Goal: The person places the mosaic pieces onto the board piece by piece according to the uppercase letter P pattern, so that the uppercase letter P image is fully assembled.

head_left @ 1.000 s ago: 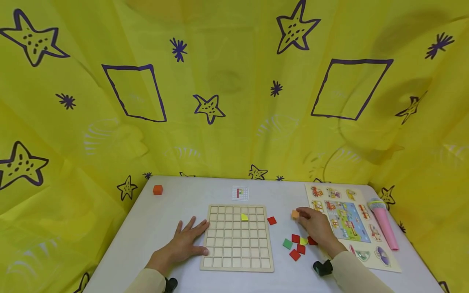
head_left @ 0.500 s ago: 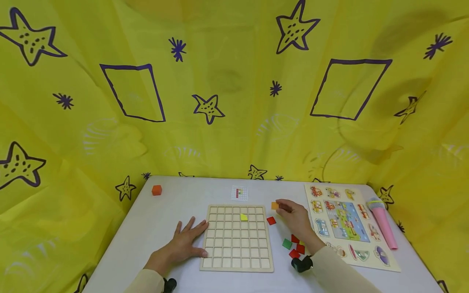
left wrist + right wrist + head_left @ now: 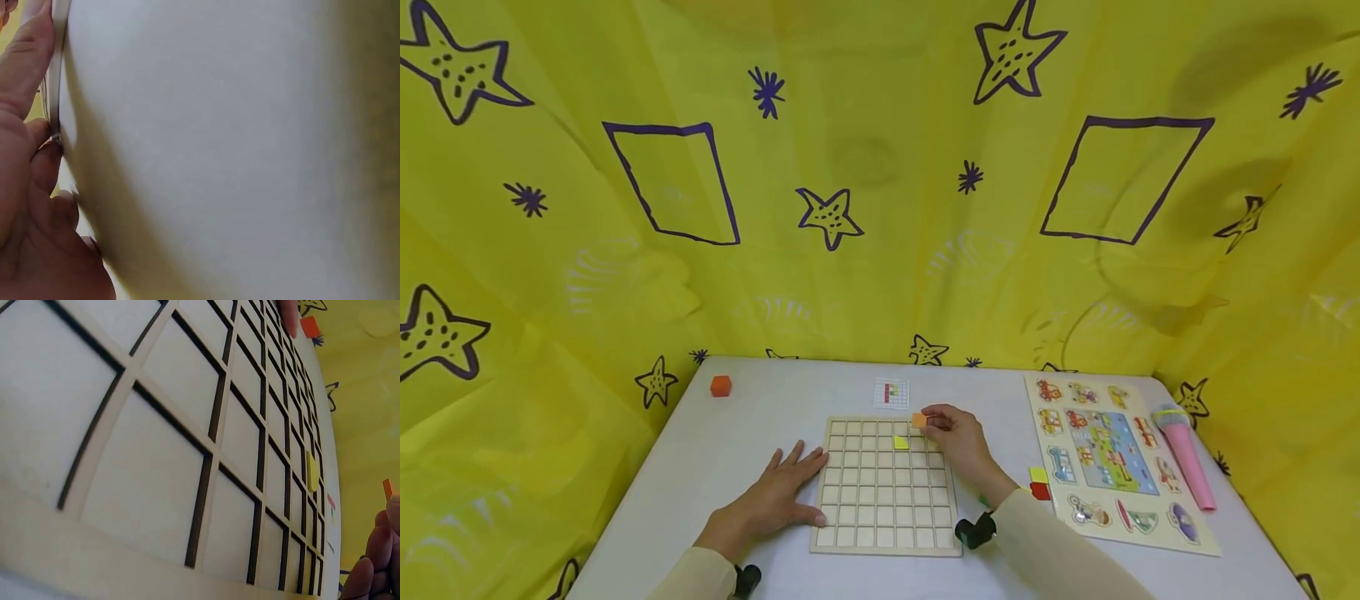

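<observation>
My right hand [image 3: 957,437] pinches a small orange square tile [image 3: 919,421] between thumb and fingertips, above the top right part of a wooden grid board [image 3: 868,490]. In the right wrist view the orange tile [image 3: 387,489] appears as a thin edge at the fingertips, raised off the board. A yellow tile [image 3: 901,442] sits in a cell in the board's second row. My left hand [image 3: 772,498] lies with fingers spread, its fingertips and thumb touching the board's left edge. The left wrist view shows part of that hand [image 3: 31,206] against the edge.
A small printed grid card [image 3: 892,393] lies behind the board. An orange cube [image 3: 721,386] stands far left. Red tiles [image 3: 1040,491] and a yellow tile [image 3: 1037,474] lie right, partly hidden by my arm, beside a picture puzzle board [image 3: 1112,450] and a pink toy microphone [image 3: 1186,460].
My right hand has carried the orange tile leftward from near the loose tiles to over the board's top right. My left hand has stayed at the board's edge.
</observation>
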Motion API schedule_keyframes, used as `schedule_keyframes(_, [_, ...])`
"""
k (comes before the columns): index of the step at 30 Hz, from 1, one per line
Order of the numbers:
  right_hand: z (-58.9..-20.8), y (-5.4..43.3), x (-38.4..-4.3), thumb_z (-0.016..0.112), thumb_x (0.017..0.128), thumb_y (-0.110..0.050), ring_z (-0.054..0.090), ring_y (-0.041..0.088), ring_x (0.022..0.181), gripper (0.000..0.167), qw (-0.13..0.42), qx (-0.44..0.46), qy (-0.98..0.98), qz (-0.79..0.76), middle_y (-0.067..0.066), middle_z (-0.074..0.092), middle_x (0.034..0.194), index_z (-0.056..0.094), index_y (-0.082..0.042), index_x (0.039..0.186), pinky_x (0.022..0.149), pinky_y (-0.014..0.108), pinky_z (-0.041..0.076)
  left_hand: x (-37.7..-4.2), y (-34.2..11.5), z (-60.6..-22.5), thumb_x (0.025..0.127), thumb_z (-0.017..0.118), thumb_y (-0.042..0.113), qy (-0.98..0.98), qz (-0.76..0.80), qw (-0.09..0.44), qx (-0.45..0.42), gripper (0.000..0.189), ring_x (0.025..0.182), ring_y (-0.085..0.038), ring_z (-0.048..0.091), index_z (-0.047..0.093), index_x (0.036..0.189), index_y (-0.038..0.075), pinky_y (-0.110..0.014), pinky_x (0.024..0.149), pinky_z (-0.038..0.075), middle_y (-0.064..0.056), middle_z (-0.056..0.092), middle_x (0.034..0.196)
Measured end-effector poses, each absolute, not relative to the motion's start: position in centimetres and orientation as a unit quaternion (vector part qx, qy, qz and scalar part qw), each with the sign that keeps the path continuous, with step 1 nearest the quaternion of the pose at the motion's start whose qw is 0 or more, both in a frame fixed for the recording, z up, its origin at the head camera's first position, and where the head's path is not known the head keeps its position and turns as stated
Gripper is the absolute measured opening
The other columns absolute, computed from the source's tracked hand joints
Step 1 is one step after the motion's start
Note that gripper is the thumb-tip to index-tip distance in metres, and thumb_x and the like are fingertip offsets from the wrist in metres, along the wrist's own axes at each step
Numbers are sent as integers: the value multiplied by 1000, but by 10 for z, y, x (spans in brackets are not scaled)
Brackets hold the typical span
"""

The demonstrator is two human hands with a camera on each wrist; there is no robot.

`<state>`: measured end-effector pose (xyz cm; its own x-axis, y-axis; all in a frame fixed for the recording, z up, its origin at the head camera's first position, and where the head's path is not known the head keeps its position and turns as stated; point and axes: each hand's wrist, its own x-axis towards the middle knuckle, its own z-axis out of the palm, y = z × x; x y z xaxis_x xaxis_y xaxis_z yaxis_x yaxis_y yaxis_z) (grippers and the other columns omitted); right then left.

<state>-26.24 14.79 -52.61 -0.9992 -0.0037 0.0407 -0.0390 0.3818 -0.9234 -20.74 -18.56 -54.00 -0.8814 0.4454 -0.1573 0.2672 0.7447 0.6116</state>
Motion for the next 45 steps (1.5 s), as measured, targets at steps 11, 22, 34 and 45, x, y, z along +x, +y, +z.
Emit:
schedule_keyframes(11, [-538, 122, -270, 78, 92, -2, 64, 13, 85, 20, -20, 50, -840, 541, 3, 73, 94, 77, -3, 112, 74, 23, 55, -209, -187, -543, 72, 90, 49, 922, 295, 146, 205, 111, 163, -43, 12, 41, 163, 9, -66, 131, 0, -10, 35, 171])
schedule_keyframes(22, [-544, 110, -271, 80, 91, -4, 60, 12, 81, 17, -31, 62, -861, 503, 0, 71, 90, 77, -6, 108, 74, 26, 54, -208, -186, -540, 73, 90, 48, 923, 292, 142, 209, 109, 163, -43, 14, 41, 162, 8, -66, 131, 2, -11, 37, 170])
schedule_keyframes(34, [-546, 106, -267, 79, 92, -7, 60, 13, 85, 17, -34, 89, -882, 461, -1, 71, 92, 77, -7, 109, 81, 31, 55, -206, -185, -539, 73, 90, 48, 925, 292, 149, 190, 109, 164, -41, 13, 41, 163, 12, -66, 131, 2, -8, 37, 171])
schedule_keyframes(45, [-548, 104, -265, 82, 89, -8, 67, 21, 97, 20, -11, 108, -904, 414, 4, 74, 102, 80, -8, 109, 90, 43, 58, -207, -185, -541, 73, 90, 47, 926, 289, 150, 190, 108, 163, -41, 14, 41, 163, 12, -66, 131, 2, -8, 37, 171])
